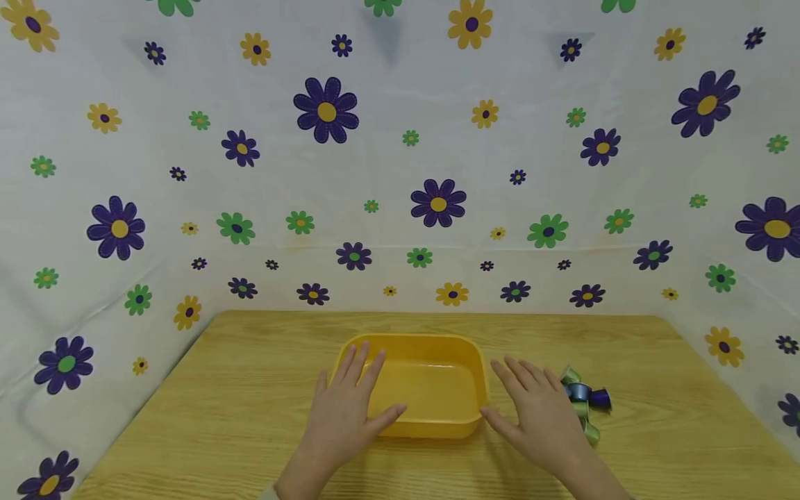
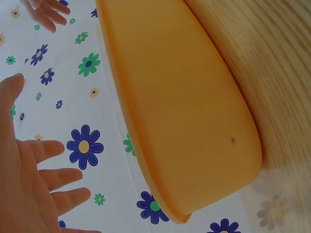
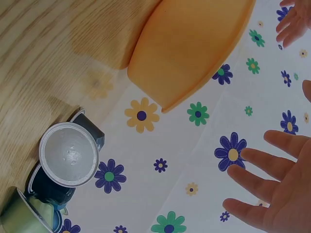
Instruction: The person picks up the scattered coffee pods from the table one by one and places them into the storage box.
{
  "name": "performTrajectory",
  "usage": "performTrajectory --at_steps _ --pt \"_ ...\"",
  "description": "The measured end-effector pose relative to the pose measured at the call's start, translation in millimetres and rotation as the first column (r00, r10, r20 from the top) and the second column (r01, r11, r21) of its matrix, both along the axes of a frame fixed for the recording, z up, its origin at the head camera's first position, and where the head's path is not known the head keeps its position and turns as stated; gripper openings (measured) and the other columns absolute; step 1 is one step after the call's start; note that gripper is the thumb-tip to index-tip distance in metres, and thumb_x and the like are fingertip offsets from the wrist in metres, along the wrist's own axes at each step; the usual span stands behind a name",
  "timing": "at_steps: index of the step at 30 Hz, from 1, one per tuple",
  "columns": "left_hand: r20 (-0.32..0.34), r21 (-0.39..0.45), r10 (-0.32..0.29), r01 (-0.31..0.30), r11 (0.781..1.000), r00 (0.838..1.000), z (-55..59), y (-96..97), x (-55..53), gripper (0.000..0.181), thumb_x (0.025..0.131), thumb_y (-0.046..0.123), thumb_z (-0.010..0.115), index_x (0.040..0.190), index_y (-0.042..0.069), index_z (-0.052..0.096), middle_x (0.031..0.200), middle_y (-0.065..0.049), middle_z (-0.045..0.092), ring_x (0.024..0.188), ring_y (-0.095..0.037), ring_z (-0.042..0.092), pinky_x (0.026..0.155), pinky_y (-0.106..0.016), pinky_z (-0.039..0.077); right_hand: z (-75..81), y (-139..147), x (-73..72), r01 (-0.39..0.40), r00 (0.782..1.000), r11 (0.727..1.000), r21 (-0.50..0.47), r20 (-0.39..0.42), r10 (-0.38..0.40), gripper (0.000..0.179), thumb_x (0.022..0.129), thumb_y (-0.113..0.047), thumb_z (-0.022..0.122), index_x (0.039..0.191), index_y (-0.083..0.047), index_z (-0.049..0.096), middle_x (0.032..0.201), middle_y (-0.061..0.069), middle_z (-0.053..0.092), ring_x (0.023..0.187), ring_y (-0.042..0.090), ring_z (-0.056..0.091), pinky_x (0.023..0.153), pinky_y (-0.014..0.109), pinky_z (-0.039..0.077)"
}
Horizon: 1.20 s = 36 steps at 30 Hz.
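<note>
A yellow plastic basin (image 1: pixel 431 396) stands upright on the wooden table (image 1: pixel 250 396), with its opening to the top. It is a rectangle with rounded corners, and its smooth inside bottom can be seen, with a little shine near the far wall. On the outside wall, the left wrist view shows one small dark mark (image 2: pixel 233 141).

The left hand (image 1: pixel 350 410) is over the left side of the basin. Its fingers are extended and spread, the thumb points inward, and it grasps nothing. In the wrist view these fingers are apart from the rim. The right hand (image 1: pixel 537 410) is beside the right side of the basin – also released, with straight fingers. Its thumb tip appears very near to the rim; I cannot tell if it touches.

To the right of this hand, a small heap of coffee capsules (image 1: pixel 580 394) lies on the table, outside the basin. Among them are light green ones, a blue one and a dark blue capsule (image 1: pixel 601 398) – the right wrist view shows one with its round silvery face (image 3: pixel 69 154) to the camera.

Behind everything hangs a white flowered cloth (image 1: pixel 375 167).
</note>
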<state>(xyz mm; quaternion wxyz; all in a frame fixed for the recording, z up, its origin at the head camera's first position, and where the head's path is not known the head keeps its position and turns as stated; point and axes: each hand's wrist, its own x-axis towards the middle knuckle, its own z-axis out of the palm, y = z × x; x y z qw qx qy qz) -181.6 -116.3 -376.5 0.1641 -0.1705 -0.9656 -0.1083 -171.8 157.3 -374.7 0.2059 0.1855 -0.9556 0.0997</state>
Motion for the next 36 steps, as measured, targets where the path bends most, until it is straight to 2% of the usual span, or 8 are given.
performTrajectory --at_steps 2,7,9,16,21,27,36 --pt "-0.003 -0.005 0.000 0.000 1.000 1.000 -0.3 -0.4 0.2 0.077 0.081 0.066 0.038 0.138 0.015 0.033 0.143 -0.011 0.025 0.130 -0.029 0.018 0.092 -0.063 0.020 -0.4 0 -0.2 -0.004 1.000 1.000 0.002 -0.002 0.004 0.062 0.079 -0.047 0.059 0.127 -0.010 0.049 0.126 0.013 0.049 0.113 0.032 0.043 0.092 0.055 0.029" --pt "-0.016 -0.008 -0.006 0.006 1.000 1.000 -2.3 -1.8 0.5 0.074 0.082 0.062 0.042 0.136 0.013 0.036 0.141 -0.011 0.029 0.129 -0.029 0.023 0.091 -0.062 0.023 -2.0 0 -1.4 -0.012 1.000 1.000 0.008 -0.011 0.012 0.058 0.079 -0.047 0.059 0.123 -0.009 0.053 0.121 0.011 0.052 0.108 0.030 0.047 0.089 0.052 0.034" --pt "-0.025 -0.004 -0.007 0.007 1.000 1.000 -3.6 -2.1 0.3 0.072 0.082 0.059 0.046 0.135 0.012 0.038 0.139 -0.011 0.032 0.127 -0.028 0.027 0.091 -0.061 0.024 -2.6 0 -1.7 -0.012 1.000 1.000 0.010 -0.008 0.012 0.057 0.079 -0.048 0.059 0.121 -0.009 0.054 0.119 0.011 0.054 0.106 0.030 0.049 0.088 0.051 0.036" --pt "-0.074 0.006 -0.017 0.017 1.000 0.997 -5.1 -2.9 0.3 0.066 0.082 0.055 0.049 0.128 0.008 0.046 0.125 -0.010 0.049 0.113 -0.025 0.045 0.087 -0.058 0.032 -5.0 1 -1.4 -0.013 1.000 1.000 -0.002 0.015 0.013 0.052 0.080 -0.047 0.059 0.116 -0.010 0.057 0.113 0.009 0.057 0.103 0.029 0.051 0.085 0.051 0.038" --pt "-0.056 0.001 -0.012 0.012 1.000 0.998 -6.4 -5.4 0.2 0.065 0.082 0.054 0.050 0.126 0.006 0.048 0.125 -0.012 0.048 0.113 -0.026 0.045 0.087 -0.056 0.034 -6.4 2 -1.0 -0.010 1.000 1.000 -0.002 0.014 0.010 0.051 0.080 -0.046 0.058 0.115 -0.009 0.058 0.112 0.010 0.057 0.102 0.030 0.052 0.085 0.050 0.039" --pt "-0.016 0.001 0.024 -0.024 1.000 1.000 -10.2 -14.3 -0.8 0.066 0.081 0.053 0.052 0.127 0.006 0.046 0.128 -0.013 0.044 0.115 -0.028 0.042 0.088 -0.053 0.034 -6.5 5 1.2 0.002 1.000 1.000 -0.016 0.018 -0.001 0.050 0.079 -0.044 0.061 0.114 -0.009 0.059 0.110 0.010 0.058 0.102 0.030 0.052 0.085 0.051 0.039" --pt "0.025 -0.011 0.062 -0.062 0.998 0.998 -13.5 -29.4 -3.1 0.068 0.081 0.053 0.053 0.127 0.004 0.045 0.129 -0.016 0.042 0.116 -0.031 0.041 0.089 -0.054 0.033 -8.4 12 2.0 0.005 1.000 1.000 -0.016 0.016 -0.005 0.051 0.082 -0.050 0.055 0.111 -0.009 0.060 0.106 0.007 0.060 0.099 0.026 0.053 0.081 0.048 0.043"
